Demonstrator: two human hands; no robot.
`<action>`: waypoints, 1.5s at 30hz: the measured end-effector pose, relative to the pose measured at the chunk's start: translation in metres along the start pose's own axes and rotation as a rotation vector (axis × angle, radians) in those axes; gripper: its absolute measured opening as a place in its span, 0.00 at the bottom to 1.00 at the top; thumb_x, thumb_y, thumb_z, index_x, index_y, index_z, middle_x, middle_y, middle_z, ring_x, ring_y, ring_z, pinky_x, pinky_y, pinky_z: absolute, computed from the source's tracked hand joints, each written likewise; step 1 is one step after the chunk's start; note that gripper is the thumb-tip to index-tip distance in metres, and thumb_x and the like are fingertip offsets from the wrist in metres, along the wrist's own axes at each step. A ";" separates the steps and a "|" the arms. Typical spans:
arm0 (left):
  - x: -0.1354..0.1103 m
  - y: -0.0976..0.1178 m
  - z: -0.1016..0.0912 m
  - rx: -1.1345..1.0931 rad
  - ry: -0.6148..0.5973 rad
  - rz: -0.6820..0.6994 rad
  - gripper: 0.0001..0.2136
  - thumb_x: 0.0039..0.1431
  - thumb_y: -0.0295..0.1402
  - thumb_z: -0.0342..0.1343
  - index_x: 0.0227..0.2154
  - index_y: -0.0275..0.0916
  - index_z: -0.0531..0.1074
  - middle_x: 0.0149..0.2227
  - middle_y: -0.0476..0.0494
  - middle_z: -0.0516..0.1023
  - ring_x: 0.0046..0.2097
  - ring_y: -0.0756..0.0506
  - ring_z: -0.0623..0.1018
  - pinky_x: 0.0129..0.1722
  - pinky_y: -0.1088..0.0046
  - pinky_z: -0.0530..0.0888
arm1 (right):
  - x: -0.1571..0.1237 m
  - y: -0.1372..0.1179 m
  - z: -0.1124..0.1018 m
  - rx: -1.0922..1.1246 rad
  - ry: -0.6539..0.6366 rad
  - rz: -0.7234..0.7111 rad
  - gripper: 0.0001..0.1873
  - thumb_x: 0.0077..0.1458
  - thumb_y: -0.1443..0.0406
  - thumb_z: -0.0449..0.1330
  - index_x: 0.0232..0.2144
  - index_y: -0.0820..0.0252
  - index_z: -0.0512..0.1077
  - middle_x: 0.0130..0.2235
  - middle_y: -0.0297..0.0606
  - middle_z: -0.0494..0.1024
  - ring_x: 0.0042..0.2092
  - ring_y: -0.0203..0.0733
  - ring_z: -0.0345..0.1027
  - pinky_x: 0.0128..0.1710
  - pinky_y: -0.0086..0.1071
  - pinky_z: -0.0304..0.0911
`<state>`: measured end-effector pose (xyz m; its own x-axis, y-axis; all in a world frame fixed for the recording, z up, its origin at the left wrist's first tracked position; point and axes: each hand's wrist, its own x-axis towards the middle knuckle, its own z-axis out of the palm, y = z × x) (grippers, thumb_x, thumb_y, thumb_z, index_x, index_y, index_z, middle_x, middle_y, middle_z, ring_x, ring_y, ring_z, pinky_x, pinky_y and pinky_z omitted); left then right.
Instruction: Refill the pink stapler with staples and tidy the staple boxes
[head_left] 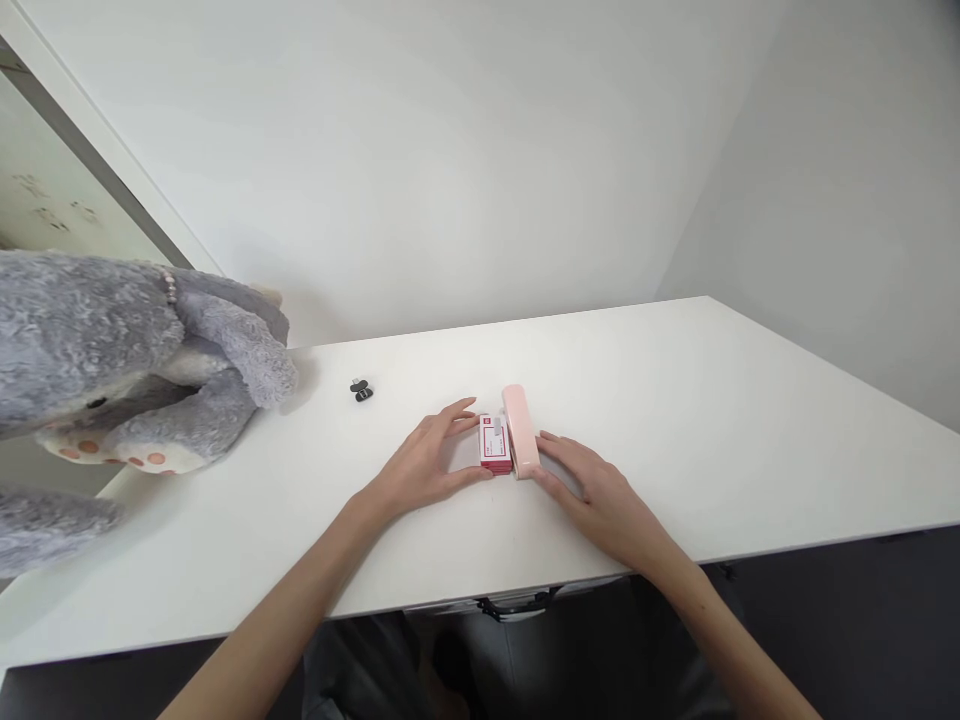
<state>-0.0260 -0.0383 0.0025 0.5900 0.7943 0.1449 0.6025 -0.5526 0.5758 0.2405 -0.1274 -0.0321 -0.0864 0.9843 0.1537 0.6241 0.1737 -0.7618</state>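
Observation:
A small red and white box (pixel 495 444) lies on the white table (pixel 720 420), right beside a pink stapler (pixel 520 430). My left hand (pixel 424 463) rests on the table at the box's left side, fingers stretched out and touching it at its far and near corners. My right hand (pixel 592 490) lies flat to the right of the stapler, fingertips against its near end. Neither hand has lifted anything.
A large grey plush toy (pixel 127 370) sits on the table's left end. A small black clip (pixel 361 390) lies behind and left of my hands. The table's front edge (pixel 525 590) runs just below my wrists; white walls stand behind.

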 end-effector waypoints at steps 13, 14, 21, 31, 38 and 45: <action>0.002 -0.006 -0.002 0.030 -0.007 0.004 0.49 0.54 0.57 0.68 0.72 0.52 0.49 0.62 0.42 0.77 0.69 0.36 0.69 0.67 0.51 0.66 | 0.000 0.000 0.000 -0.005 0.021 -0.024 0.26 0.70 0.49 0.53 0.65 0.46 0.70 0.68 0.37 0.70 0.71 0.53 0.60 0.71 0.54 0.59; 0.002 -0.006 -0.001 0.028 -0.006 -0.002 0.49 0.54 0.57 0.68 0.72 0.52 0.49 0.62 0.42 0.78 0.69 0.36 0.69 0.67 0.51 0.66 | 0.000 0.000 0.000 -0.003 0.022 -0.023 0.26 0.70 0.49 0.54 0.65 0.46 0.70 0.68 0.36 0.71 0.71 0.53 0.60 0.71 0.53 0.59; 0.003 -0.006 0.002 0.021 0.008 -0.019 0.48 0.53 0.56 0.69 0.72 0.52 0.51 0.62 0.42 0.78 0.68 0.35 0.70 0.66 0.50 0.66 | 0.000 -0.003 -0.001 -0.011 0.017 -0.022 0.25 0.70 0.50 0.54 0.64 0.46 0.70 0.67 0.36 0.72 0.70 0.53 0.62 0.70 0.53 0.60; 0.003 -0.004 0.002 0.009 -0.012 -0.032 0.48 0.53 0.56 0.69 0.72 0.53 0.50 0.63 0.43 0.77 0.69 0.35 0.69 0.66 0.51 0.66 | 0.001 -0.001 -0.001 0.001 0.013 -0.016 0.25 0.69 0.50 0.54 0.64 0.45 0.70 0.67 0.35 0.72 0.70 0.51 0.62 0.70 0.52 0.60; 0.005 -0.004 -0.005 0.041 0.045 0.036 0.44 0.56 0.57 0.66 0.70 0.51 0.55 0.67 0.41 0.70 0.70 0.34 0.66 0.68 0.50 0.65 | 0.001 -0.003 -0.003 0.000 0.003 -0.002 0.25 0.69 0.50 0.54 0.64 0.46 0.70 0.68 0.35 0.71 0.70 0.52 0.62 0.70 0.52 0.60; 0.012 -0.039 -0.018 0.390 0.545 -0.206 0.23 0.69 0.46 0.52 0.59 0.38 0.70 0.62 0.30 0.68 0.66 0.30 0.64 0.68 0.45 0.61 | 0.000 -0.005 -0.004 0.011 0.004 0.000 0.24 0.69 0.50 0.54 0.63 0.46 0.71 0.67 0.35 0.72 0.70 0.52 0.62 0.70 0.53 0.61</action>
<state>-0.0518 -0.0028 -0.0040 0.1510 0.8498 0.5050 0.8822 -0.3463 0.3190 0.2405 -0.1286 -0.0256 -0.0837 0.9842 0.1561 0.6154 0.1743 -0.7687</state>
